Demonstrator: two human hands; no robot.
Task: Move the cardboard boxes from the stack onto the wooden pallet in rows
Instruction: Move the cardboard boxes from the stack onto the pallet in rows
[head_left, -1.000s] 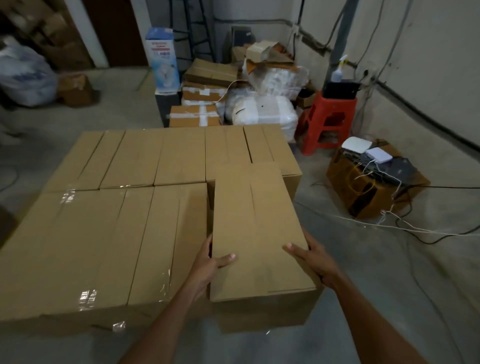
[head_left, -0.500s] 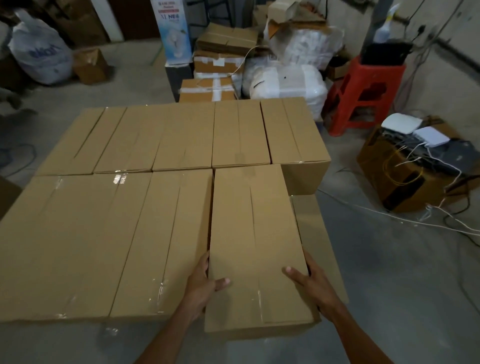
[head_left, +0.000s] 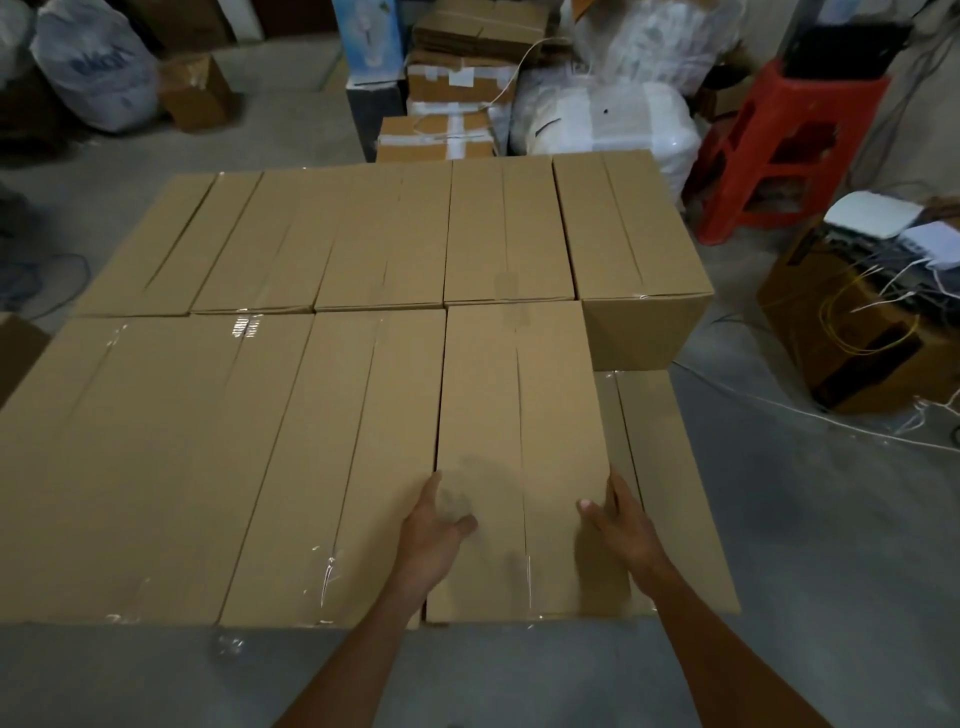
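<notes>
Box (head_left: 519, 415) now level with its row (head_left: 332, 467), grey concrete floor (head_left: 831, 571) around

Plain tan cardboard boxes (head_left: 332, 405) with glossy clear tape; grey concrete floor (head_left: 831, 545); bright red plastic stool (head_left: 779, 156); white plastic-wrapped bundles (head_left: 602, 124); yellow and white cables (head_left: 862, 306).
</notes>
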